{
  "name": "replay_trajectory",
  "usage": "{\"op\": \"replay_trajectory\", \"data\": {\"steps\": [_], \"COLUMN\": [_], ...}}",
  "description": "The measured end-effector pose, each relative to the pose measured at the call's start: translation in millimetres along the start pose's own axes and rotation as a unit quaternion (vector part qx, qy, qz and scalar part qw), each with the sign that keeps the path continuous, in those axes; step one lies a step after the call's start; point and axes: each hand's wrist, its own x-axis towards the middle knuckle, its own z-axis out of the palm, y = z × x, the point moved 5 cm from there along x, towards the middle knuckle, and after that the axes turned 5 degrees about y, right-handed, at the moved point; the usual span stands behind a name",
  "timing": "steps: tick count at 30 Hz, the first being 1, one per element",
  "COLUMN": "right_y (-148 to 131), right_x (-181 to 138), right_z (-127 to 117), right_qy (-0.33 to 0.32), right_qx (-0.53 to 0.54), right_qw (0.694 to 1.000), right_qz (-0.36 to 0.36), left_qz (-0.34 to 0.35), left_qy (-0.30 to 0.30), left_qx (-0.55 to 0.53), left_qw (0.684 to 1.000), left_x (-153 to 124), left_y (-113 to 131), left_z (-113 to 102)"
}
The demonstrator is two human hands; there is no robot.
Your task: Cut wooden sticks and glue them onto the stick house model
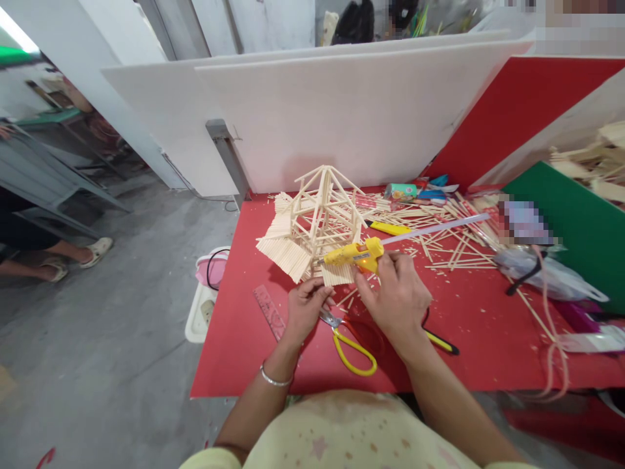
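My right hand [398, 296] is wrapped round the handle of a yellow glue gun [354, 254], with a long pale glue stick [439, 228] sticking out of its back. The gun's nozzle points left at the lower part of a wooden-stick model [322, 208], a pavilion-like frame with slatted roof panels. My left hand [308, 306] is closed in a pinch at the lower front edge of the model; what its fingertips hold is too small to make out. Just below lie scissors [354, 352] with yellow handles, and a clear ruler [268, 312] is left of my left hand.
Loose wooden sticks [439, 241] cover the back right of the red table [469, 345]. A yellow cutter [390, 228] lies behind the gun, another [442, 342] by my right wrist. White boards [342, 117] stand behind. A plastic bag [547, 273] is at right. Someone's feet [97, 251] show far left.
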Motion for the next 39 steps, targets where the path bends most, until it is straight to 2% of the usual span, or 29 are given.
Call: {"op": "replay_trajectory", "data": {"steps": [15, 24, 29, 34, 39], "right_y": [1, 12, 39, 79, 126], "right_x": [-2, -8, -19, -38, -71], "right_z": [2, 1, -2, -17, -30], "right_qy": [-0.013, 0.019, 0.009, -0.024, -0.104], "right_qx": [0.021, 0.059, 0.029, -0.041, -0.076], "right_qw": [1.0, 0.995, 0.991, 0.983, 0.961], "right_qz": [0.019, 0.076, 0.13, 0.177, 0.245], "left_qz": [0.0, -0.013, -0.017, -0.014, -0.042], "left_qy": [-0.001, -0.012, -0.014, -0.042, -0.059], "left_qx": [0.001, 0.015, 0.027, 0.045, 0.042], "left_qw": [1.0, 1.0, 0.999, 0.998, 0.997], "left_x": [0, -1, -2, -4, -8], "left_y": [1, 0, -1, 3, -4], "left_z": [0, 0, 0, 5, 11]}}
